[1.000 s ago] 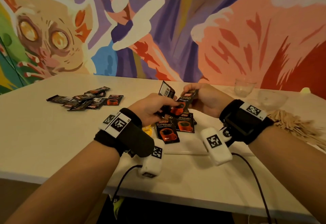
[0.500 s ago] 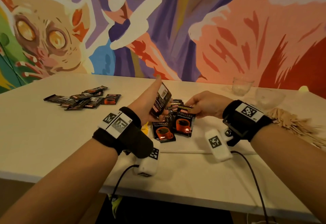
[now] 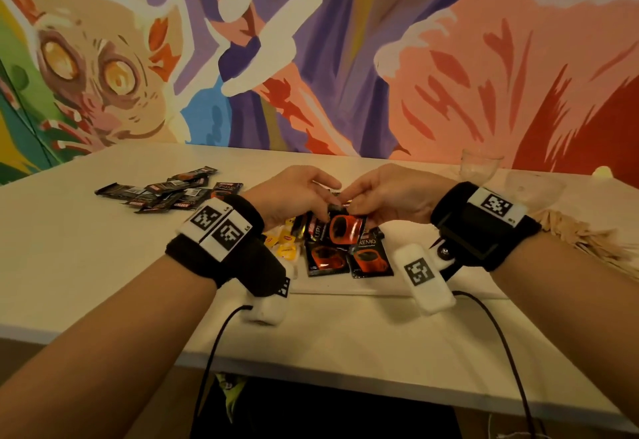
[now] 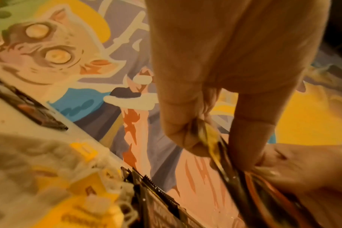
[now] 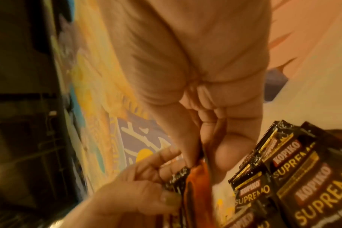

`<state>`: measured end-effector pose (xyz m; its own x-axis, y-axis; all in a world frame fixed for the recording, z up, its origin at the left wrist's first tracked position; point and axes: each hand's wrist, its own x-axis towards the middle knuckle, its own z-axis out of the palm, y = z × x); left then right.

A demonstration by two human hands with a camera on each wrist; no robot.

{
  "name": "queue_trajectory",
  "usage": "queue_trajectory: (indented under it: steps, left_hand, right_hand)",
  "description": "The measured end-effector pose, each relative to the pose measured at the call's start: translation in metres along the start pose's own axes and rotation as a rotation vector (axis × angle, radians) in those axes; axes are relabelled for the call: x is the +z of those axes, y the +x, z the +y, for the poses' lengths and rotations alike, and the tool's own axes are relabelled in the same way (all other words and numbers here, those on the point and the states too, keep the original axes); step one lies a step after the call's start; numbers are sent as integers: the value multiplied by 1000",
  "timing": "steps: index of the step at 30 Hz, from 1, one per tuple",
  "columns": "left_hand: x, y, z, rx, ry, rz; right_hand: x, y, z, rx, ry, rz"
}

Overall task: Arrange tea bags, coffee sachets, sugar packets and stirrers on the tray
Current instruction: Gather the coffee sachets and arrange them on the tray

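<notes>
Coffee sachet (image 3: 345, 227) pinched between left hand (image 3: 294, 196), right hand (image 3: 387, 196), above tray (image 3: 397, 283)

A painted mural (image 3: 345, 58) (big-eyed creature at left) backs the white table (image 3: 69, 258); two clear glasses (image 3: 480, 165) stand far right.

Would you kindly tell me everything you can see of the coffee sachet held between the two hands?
The coffee sachet is a small glossy black packet, foil-like, printed with an orange-red cup of coffee. It is held just above the Kopiko Supremo sachets lying on the white tray, tilted, printed face toward the head camera. The left hand pinches its left edge and the right hand its right edge. Its top is hidden by the fingers.
</notes>
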<state>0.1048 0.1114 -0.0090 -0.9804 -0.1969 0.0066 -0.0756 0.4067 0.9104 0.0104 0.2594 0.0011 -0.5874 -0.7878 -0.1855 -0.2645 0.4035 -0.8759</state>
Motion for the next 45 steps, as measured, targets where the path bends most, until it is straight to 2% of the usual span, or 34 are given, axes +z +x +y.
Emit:
queue_trajectory:
  steps: [3,6,8,13,18,22,26,32,34,37,39,41,43,45]
  left_hand:
    - [-5,-3,1,114,78,11]
    - [-8,-5,-2,160,172,52]
    - [-13,-4,-6,109,253,81]
    - [-18,-7,-12,-122,346,-102]
    - [-11,1,-12,-203,440,-155]
    - [-12,5,-13,-177,430,-128]
    - [-35,5,-18,-116,300,7]
    - [-131,6,-52,-167,-52,415]
    - [-170,10,-65,-230,-28,511]
    - [-225,19,-83,-376,172,610]
    - [-245,20,-93,-529,470,500]
    - [-260,22,-106,-660,770,288]
    - [-268,24,-118,-788,888,119]
    - [-274,26,-132,-853,952,27]
  right_hand:
    - [5,-6,-2,0,-70,-69]
    - [9,-7,-3,30,-150,-22]
    - [12,-7,1,92,-157,5]
    - [29,-8,18,231,-142,-16]
    - [38,-1,16,280,-225,27]
    - [43,2,12,332,-371,-43]
    - [37,7,-7,316,-519,-100]
    - [46,63,-72,86,-445,65]
    - [62,96,-92,25,-408,65]
    - [92,152,-113,12,-382,15]
    - [108,181,-115,45,-429,-13]
    - [120,209,-115,72,-536,-53]
    - [128,233,-116,87,-760,-83]
    - [138,248,-116,103,-946,-119]
